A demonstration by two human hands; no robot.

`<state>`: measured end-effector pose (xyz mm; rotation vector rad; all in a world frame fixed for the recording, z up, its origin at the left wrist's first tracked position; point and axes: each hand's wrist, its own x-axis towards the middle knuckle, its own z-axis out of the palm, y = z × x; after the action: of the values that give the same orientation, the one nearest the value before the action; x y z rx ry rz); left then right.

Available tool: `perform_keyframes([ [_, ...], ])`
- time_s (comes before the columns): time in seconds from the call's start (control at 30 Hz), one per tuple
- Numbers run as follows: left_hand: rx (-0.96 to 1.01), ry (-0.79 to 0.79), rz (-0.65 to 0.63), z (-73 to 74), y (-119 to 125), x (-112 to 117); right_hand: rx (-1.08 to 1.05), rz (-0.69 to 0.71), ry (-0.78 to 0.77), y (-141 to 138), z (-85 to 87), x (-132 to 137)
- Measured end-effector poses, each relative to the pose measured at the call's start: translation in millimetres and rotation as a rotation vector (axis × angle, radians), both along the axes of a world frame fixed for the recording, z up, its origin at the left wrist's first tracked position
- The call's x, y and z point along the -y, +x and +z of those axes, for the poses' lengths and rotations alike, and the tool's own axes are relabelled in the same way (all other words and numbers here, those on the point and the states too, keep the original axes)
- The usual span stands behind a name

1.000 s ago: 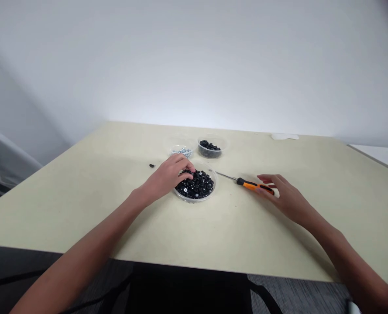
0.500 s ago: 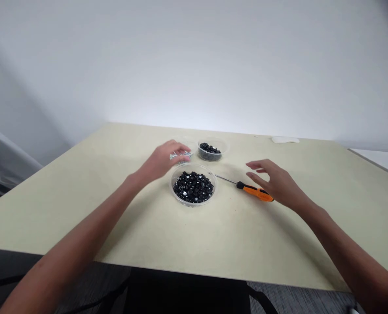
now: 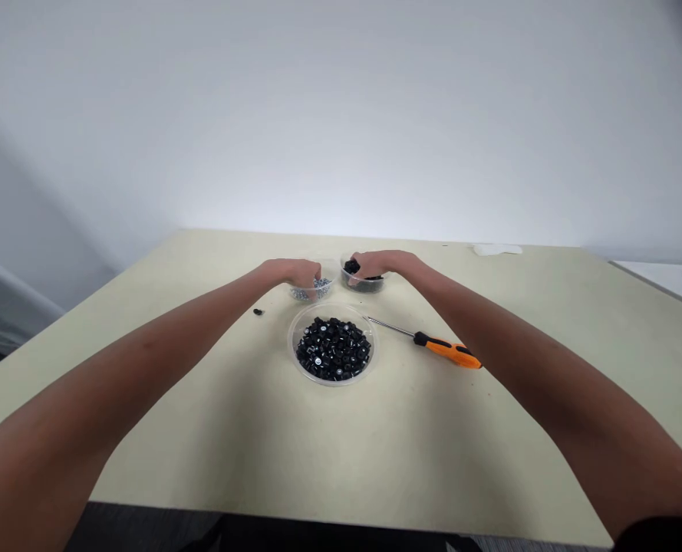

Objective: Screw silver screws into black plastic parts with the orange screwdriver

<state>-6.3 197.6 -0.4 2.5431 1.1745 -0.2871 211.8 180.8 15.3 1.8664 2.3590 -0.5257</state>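
Both my arms stretch out to the far bowls. My left hand (image 3: 293,271) dips its bent fingers into a small clear bowl of silver screws (image 3: 313,290). My right hand (image 3: 382,263) curls its fingers into a small clear bowl of black parts (image 3: 366,284). The fingertips of both hands are pressed together inside the bowls, and what they pinch is hidden. Nearer to me stands a larger clear bowl full of black parts (image 3: 332,350), touched by neither hand.
An orange-handled screwdriver (image 3: 447,350) lies right of the large bowl, tip pointing left. One small black piece (image 3: 257,311) lies loose left of the bowls. A white object (image 3: 496,249) sits at the beige table's (image 3: 214,429) far edge by the wall.
My left hand left the large bowl and went to the screw bowl. My right hand lifted off the screwdriver and reached across to the far bowl of black parts. The view tilted a little.
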Motion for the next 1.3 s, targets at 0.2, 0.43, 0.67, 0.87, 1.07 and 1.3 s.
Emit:
perform_keyframes([
  [0.2,0.059,0.029,0.003,-14.2,3,-6,0.021,-0.062,-0.021,4,-16.8,-8],
  [0.43,0.162,0.090,0.002,-0.2,-3,0,-0.020,0.001,0.026,10,-22.2,-5],
  [0.67,0.245,0.103,0.025,7.2,-18,1,-0.119,0.053,0.205,12,-10.7,4],
  [0.87,0.298,0.103,0.060,-2.9,-22,-2,-0.148,0.079,0.289,13,-7.1,8],
  [1.07,0.362,0.092,0.105,-2.1,-22,4,-0.160,0.099,0.309,14,-8.7,13],
  [1.3,0.437,0.043,0.147,-1.5,-22,6,-0.207,0.082,0.308,15,-11.3,15],
])
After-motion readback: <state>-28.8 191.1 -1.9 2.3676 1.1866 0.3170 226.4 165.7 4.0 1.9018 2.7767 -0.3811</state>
